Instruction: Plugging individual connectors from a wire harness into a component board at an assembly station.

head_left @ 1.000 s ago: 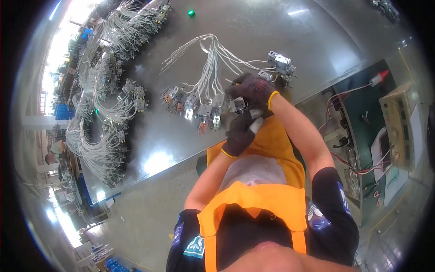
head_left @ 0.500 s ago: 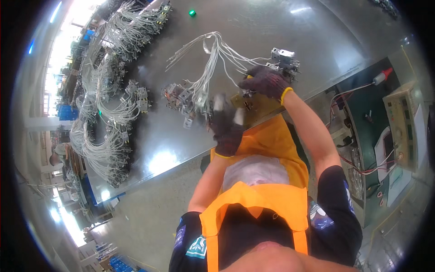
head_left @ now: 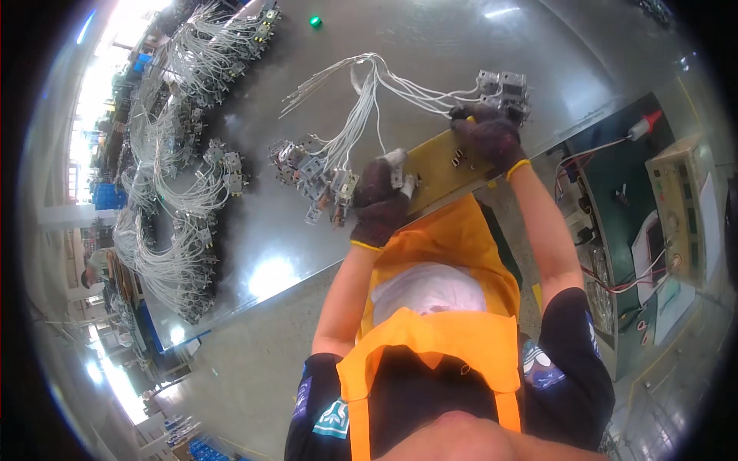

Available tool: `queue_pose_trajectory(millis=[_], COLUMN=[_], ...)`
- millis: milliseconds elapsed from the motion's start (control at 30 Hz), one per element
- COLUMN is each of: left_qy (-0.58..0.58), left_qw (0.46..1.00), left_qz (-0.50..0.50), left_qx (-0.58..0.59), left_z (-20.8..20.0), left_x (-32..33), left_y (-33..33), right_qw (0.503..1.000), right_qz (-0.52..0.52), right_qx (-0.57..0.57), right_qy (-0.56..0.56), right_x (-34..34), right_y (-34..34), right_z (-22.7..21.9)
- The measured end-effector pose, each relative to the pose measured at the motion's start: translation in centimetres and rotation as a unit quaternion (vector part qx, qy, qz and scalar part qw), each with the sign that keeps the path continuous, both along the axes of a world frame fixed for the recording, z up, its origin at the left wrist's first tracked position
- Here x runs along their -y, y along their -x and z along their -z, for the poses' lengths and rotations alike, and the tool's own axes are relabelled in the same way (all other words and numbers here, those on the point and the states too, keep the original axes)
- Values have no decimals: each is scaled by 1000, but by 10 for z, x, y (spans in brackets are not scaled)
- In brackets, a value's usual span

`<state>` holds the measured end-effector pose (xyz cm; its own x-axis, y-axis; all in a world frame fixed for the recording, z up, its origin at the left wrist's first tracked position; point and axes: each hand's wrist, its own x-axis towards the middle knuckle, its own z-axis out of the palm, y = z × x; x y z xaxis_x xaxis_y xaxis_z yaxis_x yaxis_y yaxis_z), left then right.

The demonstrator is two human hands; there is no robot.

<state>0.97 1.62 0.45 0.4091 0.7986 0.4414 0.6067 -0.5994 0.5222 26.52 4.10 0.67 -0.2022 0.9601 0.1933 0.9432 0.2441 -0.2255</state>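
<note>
Both my hands wear dark gloves with yellow cuffs. My left hand (head_left: 380,201) is closed at the left end of a brass-coloured plate (head_left: 430,173), its pale-tipped fingers drawn together; what they hold, if anything, is hard to make out. Over the plate's right end, my right hand (head_left: 492,142) has its fingers curled, their grip hidden. Small metal pins (head_left: 459,159) stand on the plate between the hands. A bundle of white wires (head_left: 373,84) arches beyond it. The wires join a cluster of metal switch-like parts (head_left: 311,173) at left and another metal cluster (head_left: 507,91) just past my right hand.
Piles of similar wired assemblies (head_left: 173,261) line the table's left side. A small green light (head_left: 315,21) shows on the grey metal table (head_left: 415,38). At right stand a beige control box (head_left: 684,203) and a red-tipped plug (head_left: 646,127) with its cable.
My right hand has moved right, and the right metal cluster has shifted and turned with it. My left hand has come up to the plate, its fingers closing. More of the plate shows.
</note>
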Motion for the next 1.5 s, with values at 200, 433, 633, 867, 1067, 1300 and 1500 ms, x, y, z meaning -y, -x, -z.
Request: queue_pose_trajectory(millis=[200,433,633,867,1067,1300,1500], left_qy=[420,330,-18,74,109,9,-78], left_qw=[804,841,990,993,993,998,972], left_qz=[-22,-58,-72,16,29,-6,41], left_qx=[420,424,117,92,37,56,-220], left_z=[19,-5,14,16,5,-23,-66], left_x=[16,28,11,4,0,29,35], left_y=[-4,-34,-42,-37,-41,-35,41], right_qw=[723,772,941,984,993,967,732], right_qz=[-84,37,-29,-88,-71,-102,29], right_qx=[-647,-567,-324,-116,-27,-231,-490], right_qy=[228,285,91,103,90,10,472], right_x=[21,64,83,68,71,84,96], right_y=[-9,14,35,52,67,60,80], right_z=[-7,-41,-60,-50,-49,-56,-57])
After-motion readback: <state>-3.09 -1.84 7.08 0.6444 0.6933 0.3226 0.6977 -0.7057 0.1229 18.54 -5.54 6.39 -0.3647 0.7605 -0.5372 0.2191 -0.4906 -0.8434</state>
